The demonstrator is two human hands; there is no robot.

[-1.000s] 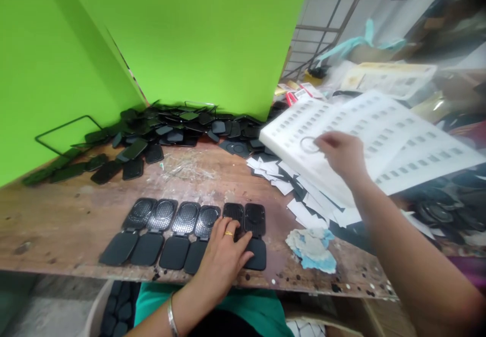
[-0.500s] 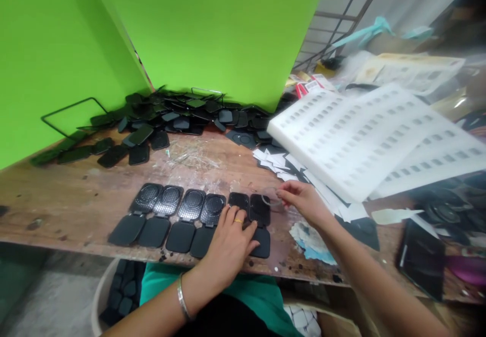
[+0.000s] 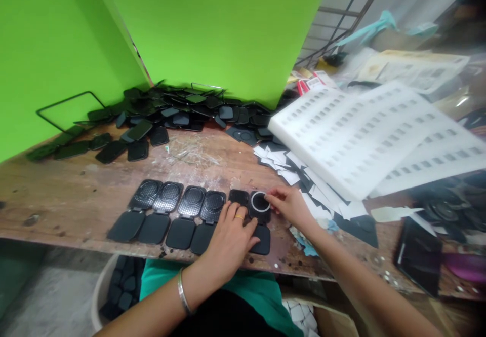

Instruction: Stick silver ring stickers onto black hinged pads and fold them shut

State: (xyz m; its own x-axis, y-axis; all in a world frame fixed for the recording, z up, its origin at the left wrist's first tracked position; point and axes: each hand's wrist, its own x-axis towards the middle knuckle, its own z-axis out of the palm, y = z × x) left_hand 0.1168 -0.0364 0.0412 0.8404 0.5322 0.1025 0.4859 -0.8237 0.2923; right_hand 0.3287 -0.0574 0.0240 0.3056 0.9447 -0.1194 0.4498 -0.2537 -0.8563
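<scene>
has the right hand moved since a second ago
Yes. The right hand has come down from the white foam sheet to the rightmost black case in the row, beside the left hand.

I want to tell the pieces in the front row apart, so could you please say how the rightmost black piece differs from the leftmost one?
The rightmost piece carries a white ring on its upper half; the leftmost piece shows a meshed, shiny upper half with no ring. The right hand touches the rightmost piece and the left hand rests across it; the leftmost piece lies untouched. Both are black, hinged and lie open on the wooden table.
</scene>
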